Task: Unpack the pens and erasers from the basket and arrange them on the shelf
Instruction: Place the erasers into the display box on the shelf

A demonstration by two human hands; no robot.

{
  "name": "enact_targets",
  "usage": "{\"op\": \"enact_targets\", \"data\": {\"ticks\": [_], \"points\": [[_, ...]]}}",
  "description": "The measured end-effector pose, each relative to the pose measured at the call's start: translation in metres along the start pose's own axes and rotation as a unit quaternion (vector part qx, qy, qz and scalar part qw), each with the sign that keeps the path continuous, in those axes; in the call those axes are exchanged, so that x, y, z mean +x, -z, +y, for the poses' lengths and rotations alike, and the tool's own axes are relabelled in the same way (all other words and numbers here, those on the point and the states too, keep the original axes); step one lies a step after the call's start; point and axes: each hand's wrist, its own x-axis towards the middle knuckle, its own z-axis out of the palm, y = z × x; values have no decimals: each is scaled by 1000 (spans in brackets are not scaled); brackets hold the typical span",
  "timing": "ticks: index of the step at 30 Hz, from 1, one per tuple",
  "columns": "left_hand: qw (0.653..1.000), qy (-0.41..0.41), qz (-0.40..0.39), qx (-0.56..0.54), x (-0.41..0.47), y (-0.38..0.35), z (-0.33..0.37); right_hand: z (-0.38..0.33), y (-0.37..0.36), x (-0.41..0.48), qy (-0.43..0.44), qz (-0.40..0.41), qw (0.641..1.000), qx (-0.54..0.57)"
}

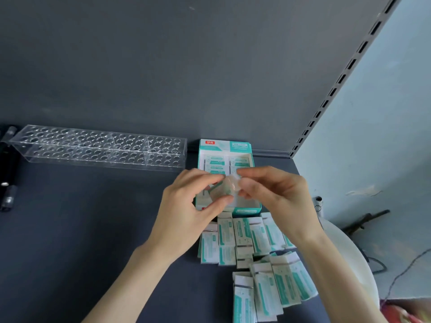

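Both of my hands meet above an open teal-and-white eraser display box on the dark shelf. My left hand and my right hand pinch a small crumpled piece of clear plastic wrap between fingers and thumbs. Inside the box, a few wrapped erasers lie at its far end. Several loose teal-and-white eraser packets lie in rows on the shelf in front of the box, and more of them lie nearer to me.
A clear acrylic pen holder with several round holes stands at the shelf's back left. Black objects lie at the far left edge. A white round thing sits right of the shelf, below the slotted upright.
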Motion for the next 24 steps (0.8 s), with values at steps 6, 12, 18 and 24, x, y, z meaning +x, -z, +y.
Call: {"op": "enact_targets", "data": {"ticks": [6, 12, 18, 24], "points": [[936, 168, -28, -309, -1, 2, 2, 6, 10, -5, -40, -57, 998, 1], [947, 148, -52, -279, 1, 5, 0, 13, 9, -5, 9, -52, 999, -8], [992, 115, -57, -3, -7, 3, -17, 20, 20, -2, 63, -20, 976, -209], [986, 160, -51, 16, -13, -2, -28, 23, 41, 5, 80, 1, 902, -424]]}}
